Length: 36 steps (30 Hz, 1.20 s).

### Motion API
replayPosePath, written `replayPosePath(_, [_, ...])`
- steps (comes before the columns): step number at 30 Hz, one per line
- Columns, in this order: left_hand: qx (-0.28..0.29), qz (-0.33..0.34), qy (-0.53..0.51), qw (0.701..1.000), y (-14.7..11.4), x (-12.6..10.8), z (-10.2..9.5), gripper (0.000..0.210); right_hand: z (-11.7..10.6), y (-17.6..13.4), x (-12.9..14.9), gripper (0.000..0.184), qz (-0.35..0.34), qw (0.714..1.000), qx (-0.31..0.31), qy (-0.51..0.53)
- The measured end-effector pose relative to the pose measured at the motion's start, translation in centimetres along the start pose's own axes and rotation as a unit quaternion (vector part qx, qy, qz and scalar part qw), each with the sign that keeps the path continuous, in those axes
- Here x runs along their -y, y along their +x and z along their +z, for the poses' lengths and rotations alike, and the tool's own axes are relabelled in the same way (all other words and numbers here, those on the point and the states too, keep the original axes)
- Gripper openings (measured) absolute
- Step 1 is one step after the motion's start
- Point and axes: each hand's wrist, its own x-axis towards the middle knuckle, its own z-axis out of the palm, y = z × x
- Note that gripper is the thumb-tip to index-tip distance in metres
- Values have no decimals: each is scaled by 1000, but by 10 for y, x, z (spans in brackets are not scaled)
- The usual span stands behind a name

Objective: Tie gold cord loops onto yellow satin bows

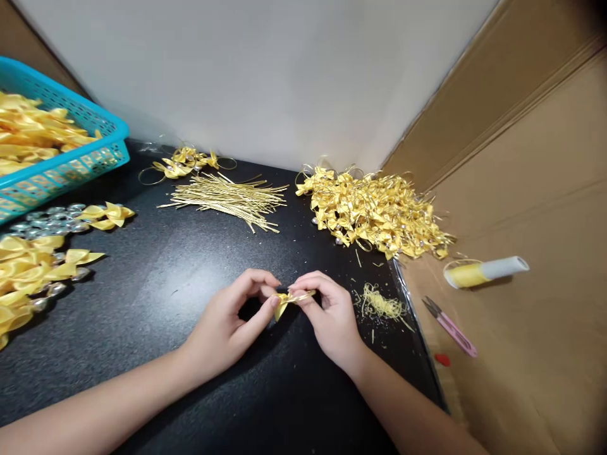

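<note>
Between my two hands, just above the black table, is a small yellow ribbon bow (281,307). My left hand (241,309) pinches the bow's left side between thumb and index finger. My right hand (329,309) closes on its right side, where a thin gold strip pokes out past the fingers. The bow's middle is partly hidden by my fingertips. Beyond the hands lies a loose bundle of gold ties (232,197). Close to my right hand sits a small heap of yellow thread scraps (384,304).
A big pile of finished-looking bows (374,212) stands at the back right. On the left are a blue basket (111,129) of bows, more bows (28,272) and silver beads (52,218). Pink thread snips (453,330) and a thread spool (484,272) lie on the cardboard at right.
</note>
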Motion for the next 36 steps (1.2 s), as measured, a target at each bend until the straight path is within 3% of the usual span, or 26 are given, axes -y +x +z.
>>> replayPosePath(5, [-20,4,-18,1000,-1,0,-1,13,0,-3,-2,23,32,999,0,13])
replayPosePath(12, [-16,16,-11,1000,-2,0,0,8,2,-7,-2,6,60,997,0,38])
replayPosePath(20, [-36,-72,-109,991,4,-5,1,4,4,-6,-4,9,77,995,17,58])
replayPosePath(28, [-90,18,-45,995,-1,-1,4,10,7,-6,-2,5,90,989,-12,113])
replayPosePath(32, [-94,72,30,993,-4,3,-1,14,2,-7,3,21,23,1000,-20,5])
replayPosePath(36, [-76,106,84,988,-3,2,-4,14,-7,-6,10,4,-93,980,13,-173])
